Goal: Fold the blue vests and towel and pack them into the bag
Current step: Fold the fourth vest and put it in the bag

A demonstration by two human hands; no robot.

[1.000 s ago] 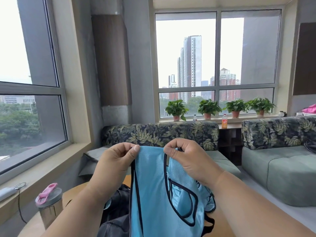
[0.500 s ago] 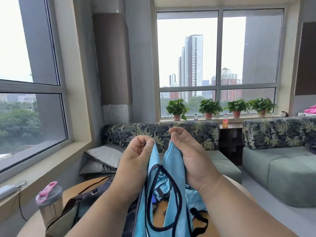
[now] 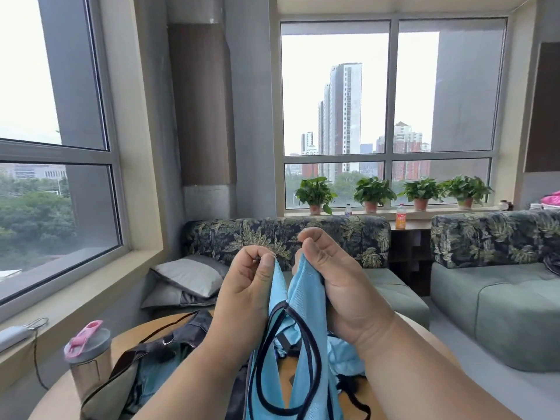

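While the bag [image 3: 145,356] lies open on the round bench [image 3: 127,338] at the lower left, beside a steel bottle with a pink lid [image 3: 88,362], the blue vest [image 3: 291,344] hangs from both hands in the middle of the view, above the bench and to the right of the bag's mouth. The left hand [image 3: 245,286] pinches one shoulder strap at its top between thumb and curled forefinger. Just to its right, the right hand [image 3: 336,286] has its fingers curled round the other strap, the cloth bunched in its palm. The two hands sit close together, nearly touching, so the vest is gathered narrow and its long axis runs straight down from the hands toward the bench, with the dark-trimmed neck opening looping between the straps. More blue cloth lies crumpled on the bench under the right forearm; whether it is another vest or the towel cannot be told. The bag is nearer the left hand, so I judge that any move to pack goes down and leftward, once the vest is folded.
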